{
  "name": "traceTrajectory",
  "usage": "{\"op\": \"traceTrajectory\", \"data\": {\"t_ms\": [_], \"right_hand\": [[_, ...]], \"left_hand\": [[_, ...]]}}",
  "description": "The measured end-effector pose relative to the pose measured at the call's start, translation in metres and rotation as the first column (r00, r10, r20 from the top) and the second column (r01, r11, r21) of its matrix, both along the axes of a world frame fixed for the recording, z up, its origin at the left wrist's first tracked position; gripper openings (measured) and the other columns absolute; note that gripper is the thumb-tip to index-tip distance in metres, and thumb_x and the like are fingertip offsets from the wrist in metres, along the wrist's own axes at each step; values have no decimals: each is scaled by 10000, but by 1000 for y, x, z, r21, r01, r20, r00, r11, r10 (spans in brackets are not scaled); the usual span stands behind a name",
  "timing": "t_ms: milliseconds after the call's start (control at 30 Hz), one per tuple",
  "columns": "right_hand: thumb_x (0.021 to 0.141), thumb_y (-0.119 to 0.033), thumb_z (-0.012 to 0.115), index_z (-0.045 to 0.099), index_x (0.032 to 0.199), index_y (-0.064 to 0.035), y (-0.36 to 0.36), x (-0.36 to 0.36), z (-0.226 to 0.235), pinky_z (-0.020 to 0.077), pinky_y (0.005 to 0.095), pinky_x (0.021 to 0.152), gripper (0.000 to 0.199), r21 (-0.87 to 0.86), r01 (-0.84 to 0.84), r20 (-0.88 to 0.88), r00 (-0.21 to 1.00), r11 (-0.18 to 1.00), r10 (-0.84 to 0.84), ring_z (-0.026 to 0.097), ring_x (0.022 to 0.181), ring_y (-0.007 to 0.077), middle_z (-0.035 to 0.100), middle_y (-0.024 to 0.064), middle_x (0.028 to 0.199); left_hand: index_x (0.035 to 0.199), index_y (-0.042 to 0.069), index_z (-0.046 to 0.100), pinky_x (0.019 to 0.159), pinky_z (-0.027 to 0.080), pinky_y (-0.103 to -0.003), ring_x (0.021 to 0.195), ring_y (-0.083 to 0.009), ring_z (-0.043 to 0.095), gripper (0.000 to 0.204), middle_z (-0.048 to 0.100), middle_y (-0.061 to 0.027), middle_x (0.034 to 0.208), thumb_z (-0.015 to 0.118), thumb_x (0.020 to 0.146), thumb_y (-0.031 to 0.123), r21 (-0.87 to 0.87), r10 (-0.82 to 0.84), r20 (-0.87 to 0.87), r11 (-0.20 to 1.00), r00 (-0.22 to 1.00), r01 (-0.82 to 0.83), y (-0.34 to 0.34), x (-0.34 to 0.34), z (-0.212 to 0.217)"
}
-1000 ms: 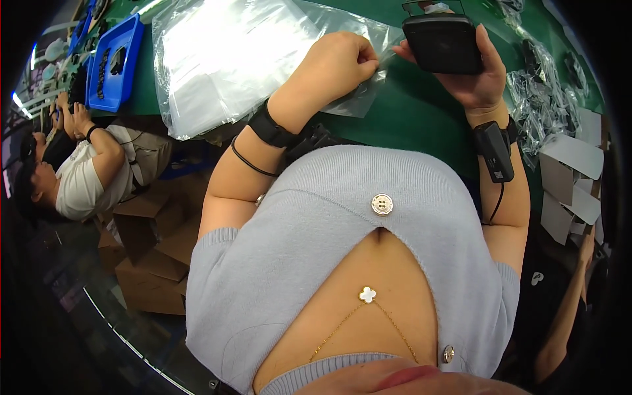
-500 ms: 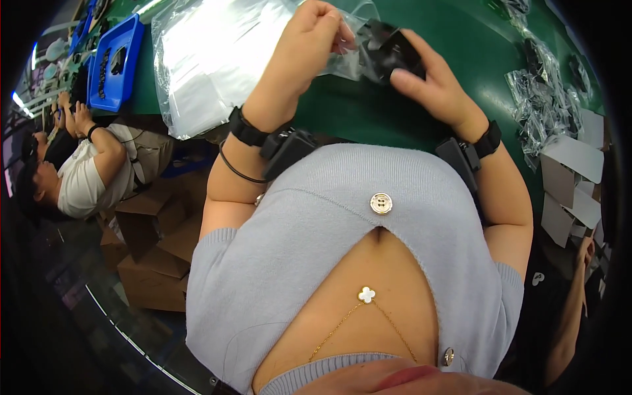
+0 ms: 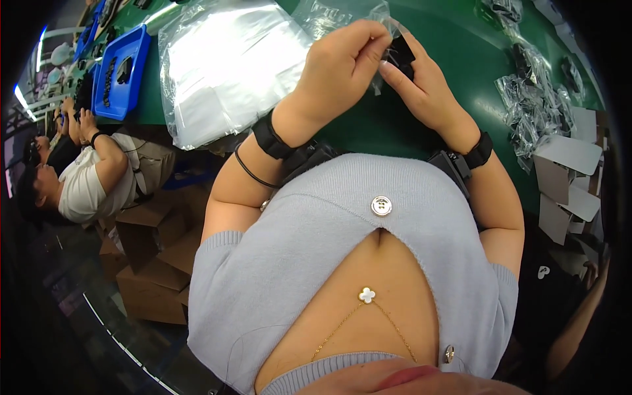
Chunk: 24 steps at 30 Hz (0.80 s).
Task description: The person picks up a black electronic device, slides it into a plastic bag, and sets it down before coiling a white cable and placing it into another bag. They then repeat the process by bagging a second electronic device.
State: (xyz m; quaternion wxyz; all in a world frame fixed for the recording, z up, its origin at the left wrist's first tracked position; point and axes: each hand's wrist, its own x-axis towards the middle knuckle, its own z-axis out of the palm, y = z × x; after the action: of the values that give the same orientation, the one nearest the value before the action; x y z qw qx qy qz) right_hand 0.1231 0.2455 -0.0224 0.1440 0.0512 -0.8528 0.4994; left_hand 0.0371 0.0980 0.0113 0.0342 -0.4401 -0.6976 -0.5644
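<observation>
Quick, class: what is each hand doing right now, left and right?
Left hand: closed, pinching the clear plastic bag at its edge.
Right hand: closed on the small black part, fingers curled around it at the bag's mouth.

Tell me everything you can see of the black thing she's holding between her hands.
The small black object is mostly hidden between the left hand and right hand, above the green table. Only a dark, matte-looking corner shows, and its shape cannot be told. Fingertips of both hands pinch it, and a clear plastic bag wraps or lies against it.
</observation>
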Motion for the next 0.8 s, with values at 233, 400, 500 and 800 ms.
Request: {"op": "traceTrajectory", "data": {"t_ms": [233,400,500,800], "right_hand": [[839,-176,600,406,1308,14,0,-3,5,394,347,959,542,532,313,-261,945,787,-199,503,1161,263,461,161,1325],[837,-232,609,513,1168,17,0,-6,14,450,331,863,426,432,192,-147,979,881,-141,559,1049,294,528,189,1217],[861,-218,574,526,1151,3,2,-5,24,476,339,815,368,-83,131,139,983,988,-118,580,1019,290,559,170,1189],[954,-378,356,486,1248,-32,14,-3,32,509,427,822,472,-997,46,10,891,-67,454,603,982,287,575,159,1166]], "left_hand": [[862,62,597,544,461,-325,617,-247,589,137,577,-85,684,610,737,6,53,-67,-375,994,925,94,11,13,-9],[864,71,602,539,459,-330,616,-243,588,176,584,-66,691,641,703,13,29,-56,-509,996,859,82,14,9,-3],[887,48,618,545,469,-325,620,-259,603,160,616,-77,713,672,739,21,-84,-85,-602,996,794,43,8,10,0],[842,81,594,510,435,-307,560,-214,561,183,540,-27,615,651,683,11,88,50,-576,996,816,1,-6,15,1]]}}
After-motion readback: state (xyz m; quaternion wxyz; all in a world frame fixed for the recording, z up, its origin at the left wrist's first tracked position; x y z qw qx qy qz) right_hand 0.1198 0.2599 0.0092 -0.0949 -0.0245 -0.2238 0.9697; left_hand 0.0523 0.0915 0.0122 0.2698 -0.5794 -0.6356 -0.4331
